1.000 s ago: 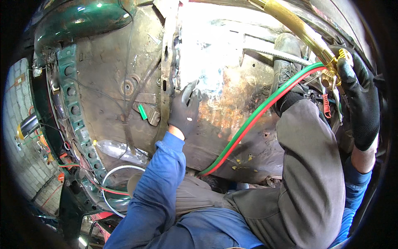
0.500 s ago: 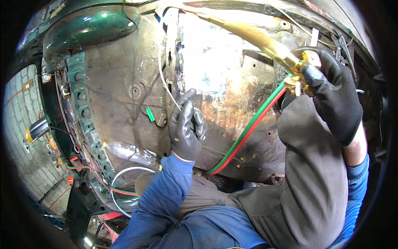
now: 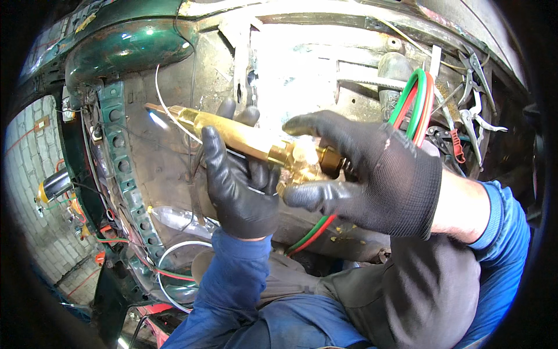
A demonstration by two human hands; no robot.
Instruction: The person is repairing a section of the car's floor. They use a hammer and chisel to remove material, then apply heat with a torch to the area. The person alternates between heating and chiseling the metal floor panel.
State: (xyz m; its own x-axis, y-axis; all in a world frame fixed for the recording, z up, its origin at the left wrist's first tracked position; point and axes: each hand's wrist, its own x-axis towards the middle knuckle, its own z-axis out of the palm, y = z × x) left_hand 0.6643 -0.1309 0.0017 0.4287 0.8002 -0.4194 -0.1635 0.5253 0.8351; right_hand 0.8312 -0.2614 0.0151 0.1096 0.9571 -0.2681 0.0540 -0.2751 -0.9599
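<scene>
Both hands (image 3: 244, 180) (image 3: 378, 174) around brass torch (image 3: 244, 136)

A brass-yellow torch (image 3: 244, 138) is gripped by black-gloved hands (image 3: 244, 186) (image 3: 378, 174), with red and green hoses (image 3: 415, 99) behind them and a rusty brown panel (image 3: 168, 174) beside the left.

A worker is wearing black coated gloves on the left hand (image 3: 244, 186) and right hand (image 3: 378, 174), blue long sleeves (image 3: 238, 273), with grey trousers (image 3: 418, 291) showing below a bare right wrist.
</scene>
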